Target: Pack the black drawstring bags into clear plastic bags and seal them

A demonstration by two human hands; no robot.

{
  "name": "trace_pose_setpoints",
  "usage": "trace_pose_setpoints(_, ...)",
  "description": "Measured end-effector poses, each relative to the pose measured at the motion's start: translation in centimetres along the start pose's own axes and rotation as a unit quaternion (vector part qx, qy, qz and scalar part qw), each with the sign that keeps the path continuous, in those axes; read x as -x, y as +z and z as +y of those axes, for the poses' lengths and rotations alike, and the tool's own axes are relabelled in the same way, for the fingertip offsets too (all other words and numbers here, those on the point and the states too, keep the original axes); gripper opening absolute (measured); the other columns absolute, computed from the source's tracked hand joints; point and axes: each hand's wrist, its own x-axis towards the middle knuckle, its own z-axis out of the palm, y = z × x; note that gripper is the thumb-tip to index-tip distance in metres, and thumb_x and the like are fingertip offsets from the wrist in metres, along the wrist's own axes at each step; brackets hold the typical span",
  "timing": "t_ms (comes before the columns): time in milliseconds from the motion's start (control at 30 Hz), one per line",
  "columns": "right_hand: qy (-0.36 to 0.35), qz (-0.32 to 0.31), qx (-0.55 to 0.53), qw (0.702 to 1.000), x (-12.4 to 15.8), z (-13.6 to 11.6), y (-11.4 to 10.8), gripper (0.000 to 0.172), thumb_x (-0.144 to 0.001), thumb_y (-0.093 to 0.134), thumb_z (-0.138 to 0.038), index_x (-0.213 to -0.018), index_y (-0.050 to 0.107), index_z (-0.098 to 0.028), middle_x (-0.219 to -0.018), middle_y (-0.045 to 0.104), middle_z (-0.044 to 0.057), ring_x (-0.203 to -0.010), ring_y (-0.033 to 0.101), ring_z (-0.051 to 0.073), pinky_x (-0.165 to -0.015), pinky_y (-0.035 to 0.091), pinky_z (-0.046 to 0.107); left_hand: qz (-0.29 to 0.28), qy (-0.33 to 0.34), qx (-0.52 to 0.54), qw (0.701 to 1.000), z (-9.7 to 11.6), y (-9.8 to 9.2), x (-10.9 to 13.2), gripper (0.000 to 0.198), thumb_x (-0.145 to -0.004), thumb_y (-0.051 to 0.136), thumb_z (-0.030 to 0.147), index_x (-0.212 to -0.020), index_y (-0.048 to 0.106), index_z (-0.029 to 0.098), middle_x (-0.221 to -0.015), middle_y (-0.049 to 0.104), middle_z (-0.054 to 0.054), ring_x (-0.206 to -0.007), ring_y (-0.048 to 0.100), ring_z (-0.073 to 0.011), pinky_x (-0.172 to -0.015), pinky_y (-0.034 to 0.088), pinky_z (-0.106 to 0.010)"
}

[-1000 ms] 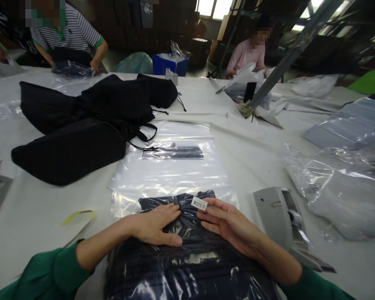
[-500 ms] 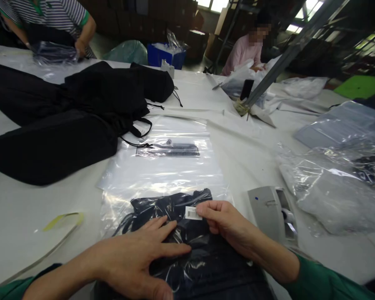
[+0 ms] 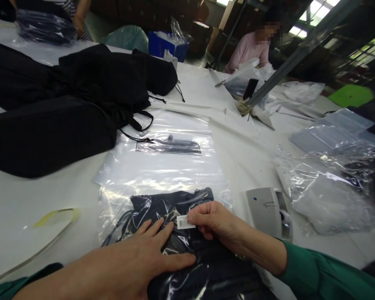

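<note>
A dark garment or fabric bag (image 3: 225, 266) lies inside a clear plastic bag (image 3: 112, 204) right in front of me. My left hand (image 3: 146, 254) rests flat on the plastic, fingers spread. Between thumb and fingertips, my right hand (image 3: 215, 221) pinches the right end of a small white barcode sticker (image 3: 183, 222). The sticker is just above or against the plastic; I cannot tell which. Beyond the dark contents, the bag's flat upper part carries a printed text block (image 3: 168, 146).
Black drawstring bags (image 3: 90, 91) lie at the left. A grey label dispenser (image 3: 265, 212) stands right of my right hand, with crumpled clear plastic (image 3: 325, 191) beyond it. A slanting metal post (image 3: 287, 71) crosses the table. Two people work at the far side, one in pink (image 3: 246, 50).
My right hand has moved the barcode sticker slightly left and down, closer to my left hand's fingers. My left hand stays spread on the plastic. The view has shifted a little.
</note>
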Motion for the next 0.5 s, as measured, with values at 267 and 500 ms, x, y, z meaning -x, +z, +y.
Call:
trace_pose_setpoints(267,0.054,0.011,0.041,0.998,-0.7,0.1,0.6,0.009,-0.070,0.071,-0.021,-0.064,0.070,-0.014,-0.040,0.050,-0.006,-0.035,0.037,0.004,-0.036,0.029,0.016,-0.020,-0.015,-0.008,1.000,-0.1,0.0,-0.2,0.086,-0.076,0.075,0.039,-0.148,0.028,0.043,-0.160,0.015,-0.013,-0.141,0.006,-0.0446,-0.108,0.016,-0.071)
trace_pose_setpoints(500,0.062,0.024,0.102,0.993,-1.1,0.3,1.2,0.013,-0.073,0.068,-0.014,-0.061,0.068,-0.015,-0.038,0.050,-0.006,-0.033,0.039,0.004,-0.032,0.030,0.015,-0.023,-0.028,0.002,0.999,-0.3,0.2,0.0,0.082,-0.079,0.062,0.064,-0.149,0.026,0.042,-0.160,0.014,-0.016,-0.141,0.006,-0.0467,-0.106,0.018,-0.074)
